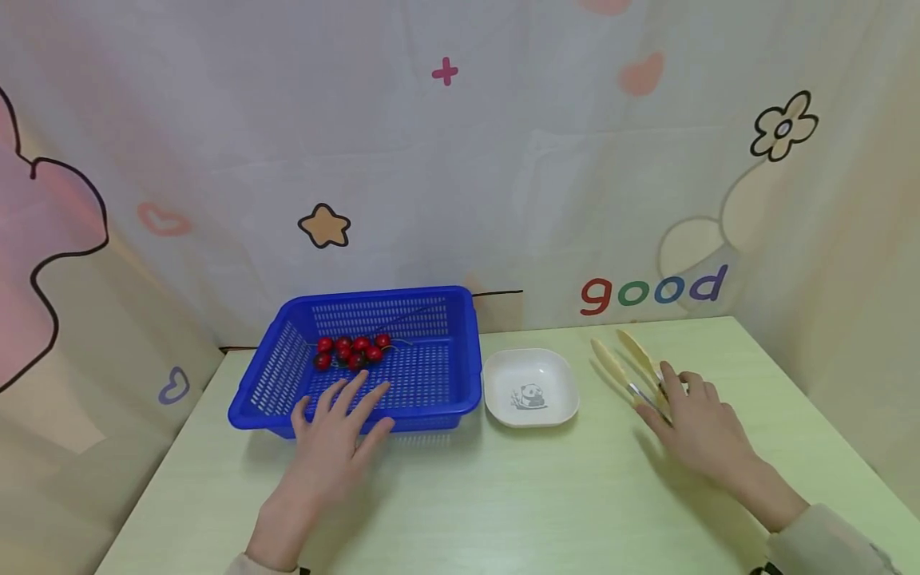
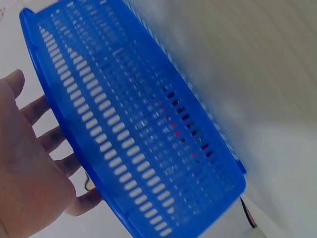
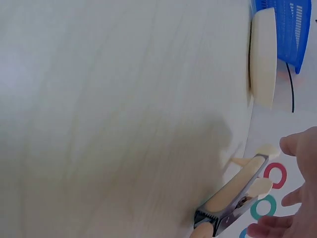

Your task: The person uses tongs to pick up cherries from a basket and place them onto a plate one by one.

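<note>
My left hand (image 1: 334, 435) reaches over the front rim of a blue plastic basket (image 1: 438, 414), fingers spread. Inside, several red cherries (image 1: 361, 345) with stems sit toward the back left. In the left wrist view, the fingers (image 2: 53, 139) pass behind the basket's rim, partly hidden by it. My right hand (image 1: 700, 431) hovers around the handle end of tongs (image 1: 611, 366) with cream tips and metal arms, thumb on one side and fingers on the other. The right wrist view has a gap between that hand (image 3: 299, 198) and the tongs (image 3: 237, 186), which lie on the table.
A white square dish (image 1: 532, 369) with a panda print stands between the basket and the tongs, close to the basket's right side. The pale green table (image 1: 517, 503) ends at a printed curtain (image 1: 460, 160) behind and at both sides.
</note>
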Action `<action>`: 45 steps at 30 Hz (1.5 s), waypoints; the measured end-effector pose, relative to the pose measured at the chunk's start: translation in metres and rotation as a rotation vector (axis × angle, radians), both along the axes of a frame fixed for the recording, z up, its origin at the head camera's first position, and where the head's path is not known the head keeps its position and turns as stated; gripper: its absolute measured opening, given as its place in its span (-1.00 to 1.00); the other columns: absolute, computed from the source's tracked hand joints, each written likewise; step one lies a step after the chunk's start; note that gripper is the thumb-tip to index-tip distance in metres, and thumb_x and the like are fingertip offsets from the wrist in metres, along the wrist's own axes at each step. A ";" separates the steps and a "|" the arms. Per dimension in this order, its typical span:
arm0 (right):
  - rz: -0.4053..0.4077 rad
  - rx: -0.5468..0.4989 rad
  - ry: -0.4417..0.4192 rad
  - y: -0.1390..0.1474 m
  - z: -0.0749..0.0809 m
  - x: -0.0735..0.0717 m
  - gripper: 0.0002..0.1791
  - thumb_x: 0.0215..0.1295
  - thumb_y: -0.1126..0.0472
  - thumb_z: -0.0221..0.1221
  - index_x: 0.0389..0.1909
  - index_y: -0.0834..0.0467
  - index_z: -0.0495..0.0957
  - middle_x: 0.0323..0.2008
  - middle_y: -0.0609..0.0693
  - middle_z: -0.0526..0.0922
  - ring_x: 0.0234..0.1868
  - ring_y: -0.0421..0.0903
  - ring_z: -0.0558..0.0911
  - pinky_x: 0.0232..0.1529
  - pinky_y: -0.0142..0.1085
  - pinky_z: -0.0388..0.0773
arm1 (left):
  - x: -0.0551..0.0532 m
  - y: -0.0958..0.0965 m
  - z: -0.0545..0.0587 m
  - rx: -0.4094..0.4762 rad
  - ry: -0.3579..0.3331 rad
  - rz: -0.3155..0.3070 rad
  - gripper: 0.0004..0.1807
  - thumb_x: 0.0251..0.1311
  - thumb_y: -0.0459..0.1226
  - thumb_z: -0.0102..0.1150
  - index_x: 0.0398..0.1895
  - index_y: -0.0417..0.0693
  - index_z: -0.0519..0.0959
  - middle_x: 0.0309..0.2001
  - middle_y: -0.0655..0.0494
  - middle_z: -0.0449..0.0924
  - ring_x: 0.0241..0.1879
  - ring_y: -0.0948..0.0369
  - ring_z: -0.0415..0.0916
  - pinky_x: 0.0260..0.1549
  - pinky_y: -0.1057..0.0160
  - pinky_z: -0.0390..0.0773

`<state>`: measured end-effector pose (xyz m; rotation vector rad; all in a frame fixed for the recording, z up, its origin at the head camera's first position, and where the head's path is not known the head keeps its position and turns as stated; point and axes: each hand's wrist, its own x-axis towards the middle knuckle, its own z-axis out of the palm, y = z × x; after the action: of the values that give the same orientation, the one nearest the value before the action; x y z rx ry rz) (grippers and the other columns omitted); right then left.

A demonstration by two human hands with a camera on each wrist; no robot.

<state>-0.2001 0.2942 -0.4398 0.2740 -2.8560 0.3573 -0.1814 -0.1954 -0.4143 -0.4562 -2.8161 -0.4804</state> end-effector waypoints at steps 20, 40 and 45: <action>-0.052 -0.047 -0.236 0.013 -0.007 -0.014 -0.08 0.47 -0.30 0.08 0.26 0.53 0.20 -0.25 0.39 0.53 -0.37 0.17 0.59 -0.57 0.00 0.48 | -0.007 -0.041 0.006 0.031 -0.043 0.124 -0.36 0.49 0.25 -0.09 0.23 -0.02 0.60 0.36 -0.24 0.38 0.40 -0.29 0.14 0.20 -0.64 -0.24; -0.039 -0.077 -0.250 0.016 -0.013 -0.018 -0.39 0.52 -0.18 0.08 -0.19 0.40 0.36 -0.49 0.06 0.42 -0.54 -0.02 0.42 -0.61 -0.17 0.32 | -0.009 -0.043 -0.001 -0.018 -0.042 0.097 -0.32 0.41 0.32 -0.01 0.11 -0.05 0.64 0.05 -0.12 0.59 0.15 -0.25 0.36 0.14 -0.64 -0.13; -0.030 -0.091 -0.248 0.016 -0.013 -0.017 -0.43 0.53 -0.12 0.10 -0.17 0.41 0.37 -0.48 0.05 0.41 -0.54 -0.03 0.41 -0.60 -0.18 0.30 | -0.008 -0.043 -0.001 -0.037 -0.057 0.110 -0.30 0.40 0.34 -0.03 0.11 -0.05 0.63 0.00 -0.10 0.60 0.13 -0.25 0.38 0.12 -0.63 -0.10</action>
<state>-0.2173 0.3101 -0.4533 0.1802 -3.0704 0.5497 -0.1890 -0.2383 -0.4150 -0.2971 -2.8903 -0.4254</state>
